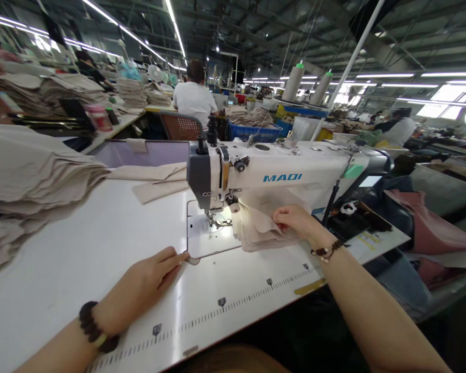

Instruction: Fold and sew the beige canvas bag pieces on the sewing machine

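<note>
Basically, the beige fabric pieces [256, 230] sit layered on the sewing table [101, 233], under the arm of the white sewing machine [285, 176], right of the presser foot [210, 218]. That puts them ahead and to the right of the left hand [145, 280], well apart from it, and directly at the fingertips of the right hand [295, 220].

Right hand: fingers curled in, nearly closed, pinching the raised edge of an upper layer; the lower layers lie flat. Left hand: holds nothing, fingers stretched out and close together, palm down, fingertips touching the tabletop at the near left corner of the metal needle plate [202, 244]. Beaded bracelet on each wrist.

Around them: printed ruler [222, 303] along the near table edge, folded beige strips [163, 187] left of the machine head, big fabric pile [39, 163] at far left. Co-worker in a white shirt [195, 101] sits beyond, back turned.
</note>
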The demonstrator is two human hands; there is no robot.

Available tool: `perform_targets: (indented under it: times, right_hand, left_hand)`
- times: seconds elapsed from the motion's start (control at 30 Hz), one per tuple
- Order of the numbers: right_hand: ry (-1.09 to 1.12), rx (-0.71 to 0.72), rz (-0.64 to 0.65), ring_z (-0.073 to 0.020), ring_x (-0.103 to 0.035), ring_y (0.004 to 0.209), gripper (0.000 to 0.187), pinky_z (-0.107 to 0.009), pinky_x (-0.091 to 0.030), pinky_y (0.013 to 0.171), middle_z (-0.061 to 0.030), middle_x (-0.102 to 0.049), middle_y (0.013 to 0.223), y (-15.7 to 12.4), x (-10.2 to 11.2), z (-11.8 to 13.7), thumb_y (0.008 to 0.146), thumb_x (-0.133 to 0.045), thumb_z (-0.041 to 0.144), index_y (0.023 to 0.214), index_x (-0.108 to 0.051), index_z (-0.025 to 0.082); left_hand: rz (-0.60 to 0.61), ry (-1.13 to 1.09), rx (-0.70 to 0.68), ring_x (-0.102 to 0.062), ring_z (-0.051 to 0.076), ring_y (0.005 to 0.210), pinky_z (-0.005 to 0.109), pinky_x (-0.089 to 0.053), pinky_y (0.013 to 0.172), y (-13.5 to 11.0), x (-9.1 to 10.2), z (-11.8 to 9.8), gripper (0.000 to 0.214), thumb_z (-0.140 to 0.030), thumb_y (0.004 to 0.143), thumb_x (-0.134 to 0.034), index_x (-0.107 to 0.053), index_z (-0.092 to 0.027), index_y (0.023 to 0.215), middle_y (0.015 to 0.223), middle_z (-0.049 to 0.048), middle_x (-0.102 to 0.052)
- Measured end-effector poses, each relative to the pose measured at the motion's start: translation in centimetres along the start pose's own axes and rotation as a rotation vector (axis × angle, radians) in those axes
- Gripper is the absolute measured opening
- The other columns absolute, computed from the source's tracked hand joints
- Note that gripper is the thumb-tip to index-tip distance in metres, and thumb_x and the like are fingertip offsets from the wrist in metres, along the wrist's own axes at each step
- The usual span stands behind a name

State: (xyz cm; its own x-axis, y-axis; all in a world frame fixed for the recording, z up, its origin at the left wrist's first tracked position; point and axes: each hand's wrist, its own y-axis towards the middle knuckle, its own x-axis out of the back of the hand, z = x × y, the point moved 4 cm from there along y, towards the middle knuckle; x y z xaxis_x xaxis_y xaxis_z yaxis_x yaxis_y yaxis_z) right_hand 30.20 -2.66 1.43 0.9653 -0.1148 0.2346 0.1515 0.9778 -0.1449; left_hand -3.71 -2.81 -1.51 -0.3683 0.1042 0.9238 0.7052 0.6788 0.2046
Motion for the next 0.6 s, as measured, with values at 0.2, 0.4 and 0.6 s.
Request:
perform_targets:
  times: [0.2, 0.4, 0.6]
  right_hand:
    - [0.118, 0.077, -0.128, -0.0063, -0.035, 0.043, 0.013, -0.019, -0.027, 0.040, 0.0033, -0.047, 0.051, -2.3, 2.2, 2.5, 0.052, -0.062, 0.030, 0.052, -0.057, 0.018]
    - [-0.169, 0.284, -0.077, -0.0107, -0.049, 0.065, 0.011, -0.020, -0.037, 0.054, -0.0015, -0.053, 0.078, -10.9, -1.4, 4.5, 0.064, -0.056, 0.017, 0.053, -0.056, 0.017]
    - [-0.107, 0.251, 0.187, -0.0135, -0.056, 0.074, 0.011, -0.024, -0.043, 0.068, -0.0023, -0.057, 0.082, -15.0, -9.0, 2.1, 0.062, -0.050, 0.009, 0.055, -0.052, 0.017]
  left_hand:
    - [-0.012, -0.004, 0.003, -0.062, 0.013, 0.070, 0.022, -0.050, 0.064, -0.1, 0.1, 0.0, 0.036, -0.033, 0.092, -0.030, -0.058, -0.020, 0.110, 0.088, 0.0022, -0.060]
    - [-0.039, 0.034, -0.063, -0.063, 0.015, 0.081, 0.024, -0.052, 0.070, -0.1, 0.5, -0.5, 0.034, -0.028, 0.093, -0.032, -0.049, -0.021, 0.121, 0.100, 0.0045, -0.059]
    - [-0.114, 0.138, -0.361, -0.047, 0.025, 0.115, 0.041, -0.046, 0.092, 0.1, 0.9, -7.2, 0.047, -0.008, 0.082, -0.043, -0.039, -0.019, 0.127, 0.128, 0.0137, -0.047]
